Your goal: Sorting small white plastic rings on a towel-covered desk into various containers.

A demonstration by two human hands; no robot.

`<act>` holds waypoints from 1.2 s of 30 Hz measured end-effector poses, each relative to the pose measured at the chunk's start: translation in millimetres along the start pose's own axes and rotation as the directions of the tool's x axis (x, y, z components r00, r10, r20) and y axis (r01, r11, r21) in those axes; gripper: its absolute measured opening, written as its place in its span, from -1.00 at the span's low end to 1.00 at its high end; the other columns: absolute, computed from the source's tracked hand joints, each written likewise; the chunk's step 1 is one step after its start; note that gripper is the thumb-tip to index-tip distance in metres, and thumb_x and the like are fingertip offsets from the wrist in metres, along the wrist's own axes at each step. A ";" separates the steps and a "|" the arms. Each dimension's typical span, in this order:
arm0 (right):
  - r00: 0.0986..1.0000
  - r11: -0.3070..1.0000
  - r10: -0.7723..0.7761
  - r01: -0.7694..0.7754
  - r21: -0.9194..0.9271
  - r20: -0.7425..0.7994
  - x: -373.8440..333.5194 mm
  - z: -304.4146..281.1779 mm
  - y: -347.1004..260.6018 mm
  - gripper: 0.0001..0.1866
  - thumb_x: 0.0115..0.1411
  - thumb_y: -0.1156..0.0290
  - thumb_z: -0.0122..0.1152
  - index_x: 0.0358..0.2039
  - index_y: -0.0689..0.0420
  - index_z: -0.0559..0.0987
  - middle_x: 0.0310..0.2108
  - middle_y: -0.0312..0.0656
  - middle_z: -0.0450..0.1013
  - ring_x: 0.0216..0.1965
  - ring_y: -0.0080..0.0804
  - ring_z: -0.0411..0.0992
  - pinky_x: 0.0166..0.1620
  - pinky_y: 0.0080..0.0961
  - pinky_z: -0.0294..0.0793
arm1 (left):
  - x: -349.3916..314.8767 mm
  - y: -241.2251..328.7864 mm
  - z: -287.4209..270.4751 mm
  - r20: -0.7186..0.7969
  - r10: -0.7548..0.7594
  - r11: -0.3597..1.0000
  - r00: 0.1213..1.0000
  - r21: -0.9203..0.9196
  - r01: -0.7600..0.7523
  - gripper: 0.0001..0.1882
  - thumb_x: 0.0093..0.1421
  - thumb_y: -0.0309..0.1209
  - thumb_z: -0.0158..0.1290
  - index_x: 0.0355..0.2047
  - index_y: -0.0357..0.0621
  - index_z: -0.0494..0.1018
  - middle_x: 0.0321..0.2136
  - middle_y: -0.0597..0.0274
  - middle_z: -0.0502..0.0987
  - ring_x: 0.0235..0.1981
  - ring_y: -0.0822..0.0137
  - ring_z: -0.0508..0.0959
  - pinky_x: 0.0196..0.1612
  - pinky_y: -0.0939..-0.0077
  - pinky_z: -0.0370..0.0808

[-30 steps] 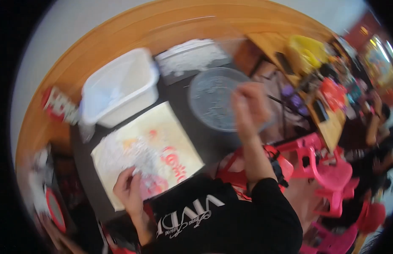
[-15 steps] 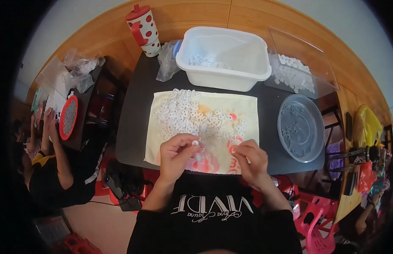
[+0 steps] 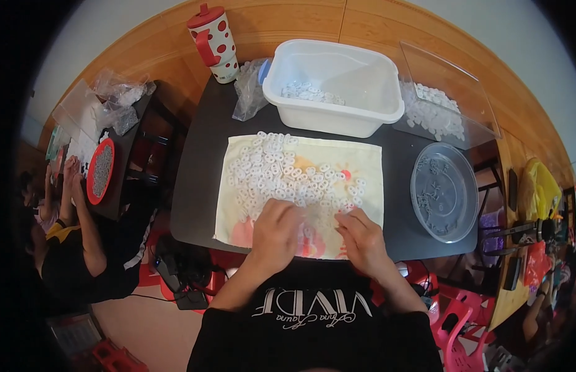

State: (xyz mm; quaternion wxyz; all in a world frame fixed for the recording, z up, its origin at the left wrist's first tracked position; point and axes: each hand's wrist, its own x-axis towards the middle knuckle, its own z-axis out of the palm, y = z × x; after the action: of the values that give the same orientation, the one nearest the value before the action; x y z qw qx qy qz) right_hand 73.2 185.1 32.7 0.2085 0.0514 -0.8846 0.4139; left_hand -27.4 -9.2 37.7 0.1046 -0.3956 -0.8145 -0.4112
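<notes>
A cream cloth [image 3: 221,211] with a pink and red print lies on the dark table, and a heap of small white plastic pieces with two holes each [image 3: 263,164] is spread over it. My left hand [image 3: 277,232] hangs over the near edge of the heap with curled fingers, its fingertips smeared by motion. Whatever those fingers may hold does not show. To its right, my right hand [image 3: 362,242] is closed in a pinch above the cloth, close to a few stray white pieces [image 3: 355,193]. Anything inside that pinch is too small to make out.
Behind the cloth stands a white tub [image 3: 337,115] with white pieces inside. At right are a clear round tray [image 3: 446,192] of small dark parts and a clear box [image 3: 436,115] of white pieces. A spotted tumbler [image 3: 216,49] stands back left. Another person's hands [image 3: 72,170] work beside a red tray [image 3: 92,180].
My left hand has turned palm-down and moved right, and the white piece at its fingertips no longer shows. My right hand has shifted slightly left, with its fingers still pinched.
</notes>
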 end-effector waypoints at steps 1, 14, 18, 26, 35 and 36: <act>1.000 1.000 0.000 0.000 0.000 0.002 0.0 1.3 0.4 -0.73 0.10 0.77 0.18 -0.16 0.32 0.57 -0.34 0.00 0.44 -0.42 -0.06 0.50 -0.36 -0.35 0.51 | 3.7 2.4 1.5 0.000 -0.002 1.000 1.000 0.000 0.002 -0.69 -0.01 -0.72 0.14 -0.23 -0.23 0.60 -0.32 0.09 0.54 -0.30 0.14 0.55 -0.33 0.35 0.49; 0.994 0.927 -0.064 0.092 -0.365 0.088 6.0 9.9 -7.0 -0.81 -0.13 0.62 0.17 -0.42 0.18 0.55 -0.45 -0.14 0.35 -0.50 -0.15 0.41 -0.42 -0.27 0.38 | 8.0 0.6 7.5 0.208 0.051 0.988 0.977 0.133 -0.080 -0.65 -0.11 -0.66 0.12 -0.24 -0.22 0.61 -0.41 0.13 0.44 -0.35 0.11 0.47 -0.34 0.27 0.46; 0.993 0.922 -0.053 0.089 -0.378 0.106 6.6 10.4 -6.8 -0.85 -0.14 0.62 0.17 -0.47 0.17 0.51 -0.43 -0.14 0.35 -0.51 -0.14 0.41 -0.42 -0.26 0.38 | 8.9 1.6 9.0 0.219 0.061 0.984 0.974 0.150 -0.095 -0.65 -0.12 -0.66 0.12 -0.25 -0.21 0.61 -0.41 0.14 0.44 -0.35 0.11 0.48 -0.34 0.27 0.46; 0.992 0.926 -0.039 0.082 -0.369 0.123 14.6 12.9 -7.6 -0.86 -0.14 0.62 0.18 -0.50 0.16 0.48 -0.44 -0.13 0.34 -0.52 -0.10 0.39 -0.42 -0.24 0.38 | 11.4 -1.0 12.6 0.256 0.062 0.978 0.965 0.177 -0.109 -0.71 -0.06 -0.60 0.10 -0.26 -0.18 0.60 -0.40 0.17 0.43 -0.32 0.13 0.46 -0.31 0.31 0.45; 0.996 0.962 -0.084 0.085 -0.259 0.015 9.5 9.8 0.7 -0.83 -0.14 0.62 0.20 -0.45 0.15 0.55 -0.43 -0.14 0.38 -0.48 -0.13 0.42 -0.42 -0.26 0.40 | 14.1 -3.1 11.4 0.231 0.085 0.993 0.969 0.062 -0.102 -0.79 -0.04 -0.62 0.14 -0.33 -0.22 0.52 -0.41 0.11 0.43 -0.34 0.07 0.46 -0.33 0.25 0.44; 0.994 0.959 -0.112 0.109 -0.260 0.001 10.0 4.4 1.5 -0.77 -0.12 0.65 0.21 -0.38 0.16 0.61 -0.42 -0.16 0.42 -0.47 -0.13 0.45 -0.41 -0.31 0.41 | 14.1 -2.9 9.4 0.221 0.096 0.994 0.971 0.036 -0.107 -0.80 -0.04 -0.63 0.14 -0.34 -0.23 0.50 -0.40 0.09 0.43 -0.35 0.05 0.46 -0.33 0.24 0.43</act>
State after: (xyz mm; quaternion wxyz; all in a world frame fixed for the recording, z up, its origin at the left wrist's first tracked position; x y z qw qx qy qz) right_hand 62.2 183.6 33.2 0.2423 0.0700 -0.9256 0.2824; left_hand -37.4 4.7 37.0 0.0446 -0.4770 -0.8093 -0.3400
